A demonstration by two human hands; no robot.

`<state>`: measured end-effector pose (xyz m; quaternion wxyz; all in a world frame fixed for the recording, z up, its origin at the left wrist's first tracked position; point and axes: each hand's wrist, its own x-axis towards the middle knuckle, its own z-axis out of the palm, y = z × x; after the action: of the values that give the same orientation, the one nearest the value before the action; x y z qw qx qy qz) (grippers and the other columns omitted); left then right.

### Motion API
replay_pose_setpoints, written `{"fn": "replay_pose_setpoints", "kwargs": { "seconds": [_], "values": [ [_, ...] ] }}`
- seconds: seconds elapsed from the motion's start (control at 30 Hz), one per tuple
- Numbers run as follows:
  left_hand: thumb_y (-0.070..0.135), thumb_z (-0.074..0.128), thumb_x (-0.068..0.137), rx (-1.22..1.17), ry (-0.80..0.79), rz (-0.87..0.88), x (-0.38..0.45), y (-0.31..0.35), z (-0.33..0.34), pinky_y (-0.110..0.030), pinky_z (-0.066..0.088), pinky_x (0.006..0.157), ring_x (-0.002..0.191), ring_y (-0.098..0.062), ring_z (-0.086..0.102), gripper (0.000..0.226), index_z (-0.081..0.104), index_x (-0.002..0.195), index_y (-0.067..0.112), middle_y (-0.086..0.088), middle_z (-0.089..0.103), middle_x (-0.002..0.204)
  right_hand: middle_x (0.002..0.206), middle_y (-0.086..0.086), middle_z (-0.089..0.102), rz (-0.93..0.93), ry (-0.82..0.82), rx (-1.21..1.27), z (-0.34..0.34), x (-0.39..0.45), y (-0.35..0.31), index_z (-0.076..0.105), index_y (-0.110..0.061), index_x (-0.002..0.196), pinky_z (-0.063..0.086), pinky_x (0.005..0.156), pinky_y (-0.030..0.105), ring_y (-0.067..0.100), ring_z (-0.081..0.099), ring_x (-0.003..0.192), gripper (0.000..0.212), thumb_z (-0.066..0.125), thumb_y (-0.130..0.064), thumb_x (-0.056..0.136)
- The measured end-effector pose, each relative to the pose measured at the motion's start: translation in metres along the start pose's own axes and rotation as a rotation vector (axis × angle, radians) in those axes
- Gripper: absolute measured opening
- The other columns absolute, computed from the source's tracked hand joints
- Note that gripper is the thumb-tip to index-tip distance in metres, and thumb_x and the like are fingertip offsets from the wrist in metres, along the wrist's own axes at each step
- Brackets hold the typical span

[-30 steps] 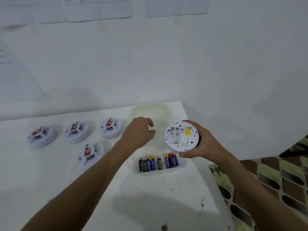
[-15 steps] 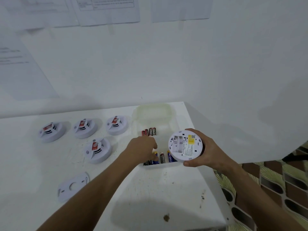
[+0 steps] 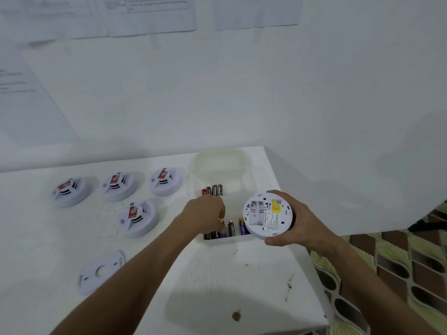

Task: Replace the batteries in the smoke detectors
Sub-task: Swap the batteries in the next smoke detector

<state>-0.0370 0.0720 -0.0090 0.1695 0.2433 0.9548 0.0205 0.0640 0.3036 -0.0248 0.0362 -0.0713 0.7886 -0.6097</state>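
The right hand (image 3: 298, 220) holds the round white plastic smoke detector (image 3: 267, 215) tilted back-up at the right edge of the white worktop (image 3: 242, 281), its fingers and thumb curled round the rim. Its battery bay looks empty, though the view is too small to be sure. The detector hangs over the right end of the clear plastic tray (image 3: 219, 163) that holds the batteries.

A second ago the left hand (image 3: 205, 217) was up at the far part of the tray, over the red-and-black batteries (image 3: 212, 190) lying there. It has since come back to the near row, and its curled fingers now dip among the blue-and-yellow batteries (image 3: 242, 227) along the tray's near wall. The fingertips touch one cell; whether that grip has closed on it I cannot tell, since the back of the hand hides the pinch.

That shift probably means the spent cells have been dropped at the far end and a fresh one is being picked, so this detector is at the refill step.

Four more round white smoke detectors with red tags sit on the left of the worktop: three in a far row (image 3: 115, 186) and one nearer (image 3: 136, 217). A flat white mounting plate (image 3: 100, 272) lies apart, nearer still, presumably belonging to the held unit.
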Motion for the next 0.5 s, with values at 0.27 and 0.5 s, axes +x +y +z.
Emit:
{"fn": "replay_pose_setpoints", "kwargs": {
  "seconds": [0.27, 0.5],
  "values": [
    [0.017, 0.076, 0.079, -0.486, 0.157, -0.011, -0.021, -0.014, -0.022, -0.028, 0.053, 0.055, 0.048, -0.013, 0.063, 0.013, 0.065, 0.086, 0.016, -0.001, 0.072, 0.089, 0.114, -0.016, 0.067, -0.024, -0.012, -0.008, 0.006, 0.008, -0.01, 0.055, -0.03, 0.125, 0.055, 0.081, 0.021, 0.006, 0.062, 0.111, 0.085, 0.091, 0.003, 0.056],
    [0.019, 0.08, 0.078, -0.876, 0.591, 0.145, -0.061, 0.003, -0.053, -0.019, 0.053, 0.062, 0.061, -0.004, 0.065, 0.017, 0.068, 0.09, 0.021, 0.012, 0.072, 0.08, 0.117, -0.012, 0.066, -0.08, -0.025, 0.009, 0.017, 0.02, -0.023, 0.056, -0.03, 0.126, 0.056, 0.083, 0.025, 0.011, 0.062, 0.112, 0.085, 0.092, 0.002, 0.056]
  ]
}}
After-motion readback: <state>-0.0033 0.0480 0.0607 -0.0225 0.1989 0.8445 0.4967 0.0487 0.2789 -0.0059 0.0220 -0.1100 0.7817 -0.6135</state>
